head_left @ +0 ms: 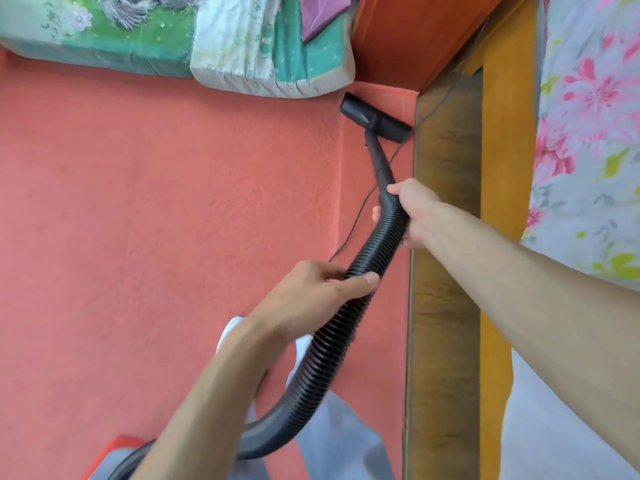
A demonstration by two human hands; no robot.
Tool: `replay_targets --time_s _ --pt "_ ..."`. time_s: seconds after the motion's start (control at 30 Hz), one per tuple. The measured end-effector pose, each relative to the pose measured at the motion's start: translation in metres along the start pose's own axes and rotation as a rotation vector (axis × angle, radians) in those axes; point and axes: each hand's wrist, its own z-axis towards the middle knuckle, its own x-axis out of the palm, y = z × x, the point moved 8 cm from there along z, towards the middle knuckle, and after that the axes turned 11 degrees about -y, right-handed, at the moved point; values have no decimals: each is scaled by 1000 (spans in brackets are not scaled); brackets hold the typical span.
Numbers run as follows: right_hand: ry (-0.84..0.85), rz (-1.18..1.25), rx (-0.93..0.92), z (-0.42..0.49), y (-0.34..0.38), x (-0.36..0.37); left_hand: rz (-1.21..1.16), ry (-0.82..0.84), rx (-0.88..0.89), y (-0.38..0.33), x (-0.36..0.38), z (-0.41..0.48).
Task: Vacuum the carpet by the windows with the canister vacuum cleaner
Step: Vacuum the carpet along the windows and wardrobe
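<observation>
Head view: right hand point(412, 211) grips hose point(346, 323) nr the wand point(379, 161), left hand point(322, 289) wraps it lower; nozzle point(377, 117) sits on pink carpet point(173, 202) in the corner by the wooden frame point(498, 161). Best bet: hold nozzle flat w/ slow strokes & avoid the thin cord point(358, 209) alongside.

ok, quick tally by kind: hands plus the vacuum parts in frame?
hands: 2 (left hand, right hand, both gripping the hose)
hose: 1
rigid tube: 1
floor nozzle: 1
cord: 1
canister: 1, only a red corner shows
total: 7
</observation>
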Motion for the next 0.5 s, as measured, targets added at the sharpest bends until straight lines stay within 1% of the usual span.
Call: replay_targets --time_s 0.1,0.17,0.33,0.4,0.5 --pt "27 -90 1 -23 -30 -1 57 69 -12 10 -13 -33" --pt "45 -114 7 -39 -57 5 52 124 -54 26 -18 -52" --pt "40 -32 69 -70 -129 24 -48 303 -103 70 -19 -95" --pt "38 -32 88 -83 -164 29 -89 316 -137 93 -23 -115" --pt "49 -118 87 -107 -211 32 -92 303 -147 123 -29 -154"
